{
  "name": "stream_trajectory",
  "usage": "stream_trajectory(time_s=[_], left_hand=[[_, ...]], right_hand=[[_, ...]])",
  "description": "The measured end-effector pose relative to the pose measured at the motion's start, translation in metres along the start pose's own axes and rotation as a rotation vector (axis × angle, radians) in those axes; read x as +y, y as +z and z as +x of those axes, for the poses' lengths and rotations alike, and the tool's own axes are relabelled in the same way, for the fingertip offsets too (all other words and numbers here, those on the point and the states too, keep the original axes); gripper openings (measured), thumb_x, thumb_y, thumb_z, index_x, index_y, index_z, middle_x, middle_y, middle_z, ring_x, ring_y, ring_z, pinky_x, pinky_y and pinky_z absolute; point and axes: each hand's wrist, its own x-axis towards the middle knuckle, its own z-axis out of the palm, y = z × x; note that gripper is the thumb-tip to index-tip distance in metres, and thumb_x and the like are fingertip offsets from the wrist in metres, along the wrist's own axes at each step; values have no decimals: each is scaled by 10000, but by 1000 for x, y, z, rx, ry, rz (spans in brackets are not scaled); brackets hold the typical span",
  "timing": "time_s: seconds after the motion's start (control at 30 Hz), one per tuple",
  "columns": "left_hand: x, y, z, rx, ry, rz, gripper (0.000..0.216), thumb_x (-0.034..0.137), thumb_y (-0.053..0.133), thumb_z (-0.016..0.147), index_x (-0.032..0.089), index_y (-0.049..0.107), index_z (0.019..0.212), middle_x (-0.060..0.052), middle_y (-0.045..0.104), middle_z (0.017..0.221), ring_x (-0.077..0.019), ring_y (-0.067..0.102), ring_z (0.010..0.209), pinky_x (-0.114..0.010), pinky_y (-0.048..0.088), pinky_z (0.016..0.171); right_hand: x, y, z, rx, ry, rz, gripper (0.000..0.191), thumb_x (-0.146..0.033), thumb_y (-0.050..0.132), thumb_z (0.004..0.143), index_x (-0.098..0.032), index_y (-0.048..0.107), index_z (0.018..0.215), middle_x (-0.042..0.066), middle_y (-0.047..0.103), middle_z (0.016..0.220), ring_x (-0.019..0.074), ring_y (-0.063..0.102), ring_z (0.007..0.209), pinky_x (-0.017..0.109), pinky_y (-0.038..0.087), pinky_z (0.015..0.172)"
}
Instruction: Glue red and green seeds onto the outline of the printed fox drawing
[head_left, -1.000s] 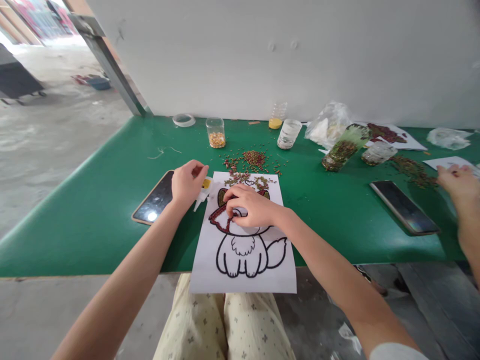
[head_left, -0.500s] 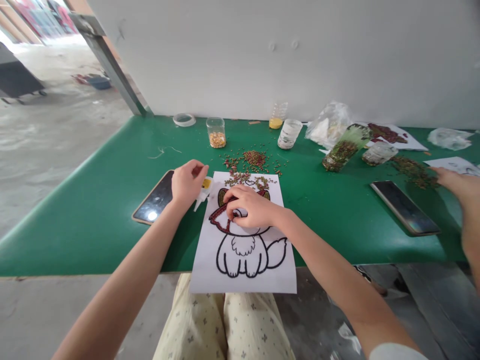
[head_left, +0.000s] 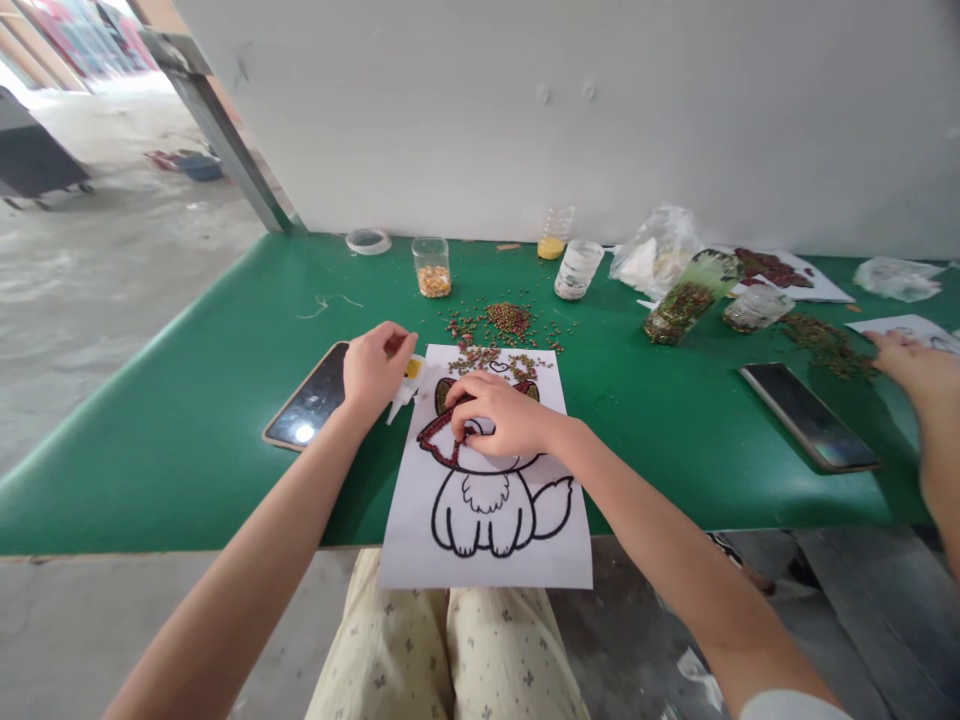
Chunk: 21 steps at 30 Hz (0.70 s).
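Observation:
A white sheet (head_left: 487, 540) with a black cartoon animal outline lies at the green table's (head_left: 187, 430) near edge, overhanging my lap. Red beans fill part of the animal's head. My right hand (head_left: 499, 415) rests on that head with fingertips pinched together on the beans. My left hand (head_left: 375, 365) is curled round a small white glue bottle (head_left: 403, 390) with a yellow label, just left of the sheet. A heap of red and green beans (head_left: 508, 318) lies beyond the sheet's top edge.
A phone (head_left: 311, 398) lies left of my left hand, another phone (head_left: 806, 415) to the right. Jars (head_left: 432, 266) of grain, a white cup (head_left: 577, 268), plastic bags and a tipped bean container (head_left: 682, 298) line the back. Another person's hand (head_left: 911, 365) works at the far right.
My own hands have hardly moved. The other person's hand at the right has shifted slightly up and away over their paper.

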Motion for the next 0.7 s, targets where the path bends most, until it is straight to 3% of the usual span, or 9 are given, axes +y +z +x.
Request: stream_trajectory(time_s=[0.33, 0.4, 0.57, 0.7], left_hand=[[0, -1, 1, 3, -15, -13, 209, 377, 550, 792, 196, 609, 706, 1, 623, 623, -128, 551, 585, -240, 374, 578], [0, -2, 1, 0, -24, -11, 212, 378, 546, 792, 194, 609, 706, -1, 624, 626, -130, 553, 591, -240, 373, 580], [0, -3, 0, -3, -25, -11, 218, 380, 536, 796, 192, 613, 715, 1, 619, 623, -128, 544, 585, -239, 373, 580], [-1, -2, 0, -3, -5, -16, 212, 372, 538, 800, 193, 608, 709, 9, 614, 617, -119, 535, 572, -237, 370, 575]], right_hand=[[15, -13, -2, 288, 48, 36, 162, -109, 483, 817, -196, 618, 795, 26, 592, 873, 174, 485, 874, 335, 361, 867], [15, -11, -2, 264, 44, 39, 148, -107, 499, 812, -188, 622, 803, 26, 589, 864, 169, 482, 866, 325, 364, 859], [10, -4, -1, 34, 25, 87, 80, -124, 611, 768, -188, 658, 770, 26, 569, 861, 162, 501, 872, 311, 376, 857], [3, -4, 0, -16, 28, 94, 96, -113, 613, 761, -190, 669, 753, 25, 559, 853, 158, 494, 847, 310, 379, 859]])
